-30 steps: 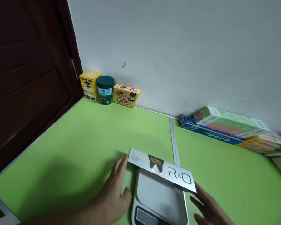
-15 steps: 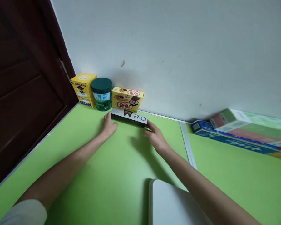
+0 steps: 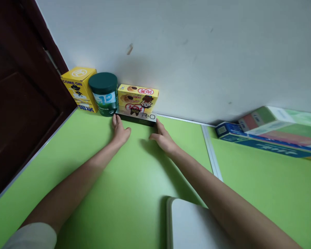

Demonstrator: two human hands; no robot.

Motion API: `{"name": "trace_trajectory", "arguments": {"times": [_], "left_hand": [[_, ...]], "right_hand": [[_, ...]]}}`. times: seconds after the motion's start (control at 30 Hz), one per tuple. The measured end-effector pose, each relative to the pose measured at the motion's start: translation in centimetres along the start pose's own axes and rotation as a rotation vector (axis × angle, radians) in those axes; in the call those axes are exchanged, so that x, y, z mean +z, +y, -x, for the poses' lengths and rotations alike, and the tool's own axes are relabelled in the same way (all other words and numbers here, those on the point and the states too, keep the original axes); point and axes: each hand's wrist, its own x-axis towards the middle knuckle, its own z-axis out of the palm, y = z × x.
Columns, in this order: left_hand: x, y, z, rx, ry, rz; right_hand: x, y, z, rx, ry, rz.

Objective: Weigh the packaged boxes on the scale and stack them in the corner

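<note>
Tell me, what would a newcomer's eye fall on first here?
The person's left fingers and right fingers stand out first, at opposite ends of the R&O box near the wall. At the back left, toward the dark door, a green tub stands between two yellow boxes.

Scuffed pale wall (image 3: 186, 65), dark brown door (image 3: 12, 103), light-green tabletop (image 3: 134, 186).

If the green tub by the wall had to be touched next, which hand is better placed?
Probably the left hand: it is at the left end of the R&O box, near the foot of the green tub. The right hand is at the box's other end, farther away.
</note>
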Motion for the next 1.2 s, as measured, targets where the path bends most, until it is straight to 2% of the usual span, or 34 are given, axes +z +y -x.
{"name": "trace_trajectory", "arguments": {"times": [0.2, 0.27, 0.33, 0.37, 0.43, 0.47, 0.57, 0.67, 0.73, 0.8, 0.87, 0.93, 0.97, 1.03, 1.07, 1.13, 1.2], "left_hand": [[-1.0, 1.1, 1.0, -0.015, -0.011, -0.037], [-2.0, 1.7, 2.6, 0.002, -0.061, -0.057], [-3.2, 2.6, 5.3, 0.048, -0.16, -0.074], [-3.8, 3.1, 7.1, 0.089, -0.235, -0.087], [-4.9, 4.4, 11.2, 0.187, -0.408, -0.113], [-5.4, 5.2, 13.5, 0.295, -0.556, -0.185], [-6.2, 8.0, 19.9, 0.495, -0.911, -0.303], [-5.3, 10.8, 24.8, 0.548, -1.163, -0.409], [-3.6, 12.2, 26.6, 0.544, -1.257, -0.469], [-1.2, 13.4, 27.1, 0.559, -1.305, -0.467], [1.8, 14.6, 26.3, 0.553, -1.275, -0.431], [5.5, 16.1, 24.6, 0.489, -1.135, -0.393], [7.5, 17.0, 23.4, 0.441, -1.033, -0.357], [11.7, 18.9, 20.9, 0.382, -0.839, -0.236], [13.8, 19.9, 19.5, 0.367, -0.764, -0.151], [17.8, 21.6, 16.9, 0.358, -0.655, 0.014], [21.1, 22.9, 14.5, 0.373, -0.601, 0.126]], "right_hand": [[-0.1, -1.3, 0.2, 0.073, 0.029, -0.142], [-0.8, -2.1, 1.5, 0.068, 0.061, -0.163], [-2.2, -2.7, 4.4, 0.047, 0.084, -0.169], [-3.1, -3.0, 6.4, 0.029, 0.057, -0.166], [-5.0, -3.4, 11.5, -0.02, -0.08, -0.144], [-5.9, -3.6, 14.4, -0.069, -0.216, -0.111], [-8.1, -3.7, 22.3, -0.188, -0.488, 0.029], [-10.0, -2.8, 27.7, -0.213, -0.567, 0.147], [-11.7, -1.6, 29.5, -0.17, -0.552, 0.131], [-13.9, -0.2, 29.7, -0.168, -0.504, 0.085], [-16.6, 1.2, 28.6, -0.195, -0.352, 0.049], [-19.9, 2.4, 26.3, -0.197, -0.133, 0.035], [-21.7, 2.9, 24.8, -0.173, 0.013, 0.032], [-25.6, 3.5, 21.4, -0.132, 0.213, 0.011], [-27.5, 3.8, 19.6, -0.09, 0.408, -0.006], [-31.1, 4.0, 16.3, -0.089, 0.663, 0.021], [-34.0, 4.4, 13.3, -0.066, 0.789, 0.049]]}}
